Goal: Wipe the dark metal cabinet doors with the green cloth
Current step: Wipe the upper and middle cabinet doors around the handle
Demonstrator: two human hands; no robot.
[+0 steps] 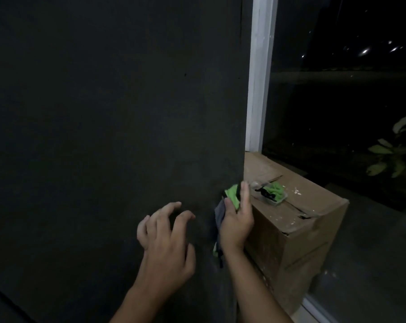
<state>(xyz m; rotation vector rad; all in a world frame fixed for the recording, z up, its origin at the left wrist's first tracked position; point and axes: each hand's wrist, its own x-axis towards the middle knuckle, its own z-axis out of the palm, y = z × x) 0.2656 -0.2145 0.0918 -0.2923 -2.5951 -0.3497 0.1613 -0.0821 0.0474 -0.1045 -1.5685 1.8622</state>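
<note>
- Green cloth (pixel 232 194): bunched in the right hand (pixel 237 222) and held at the right edge of the cabinet door (pixel 104 113), low on it; a grey part hangs below the palm.
- Right hand: thumb and fingers clasp the cloth, forefinger straight up along the door's edge.
- Left hand (pixel 167 241): just left of the cloth, before the door face, fingers loosely curled, holding nothing; contact with the door cannot be told.
- Handling, as judged: flatten the cloth under the palm, press evenly, work overlapping strokes from the edge leftward, and mind the trailing end.
- Cardboard box (pixel 302 229): just right of the door, carrying a clear tub (pixel 274 197) with a second green rag.
- Markings: no brand, label or writing legible anywhere.
</note>
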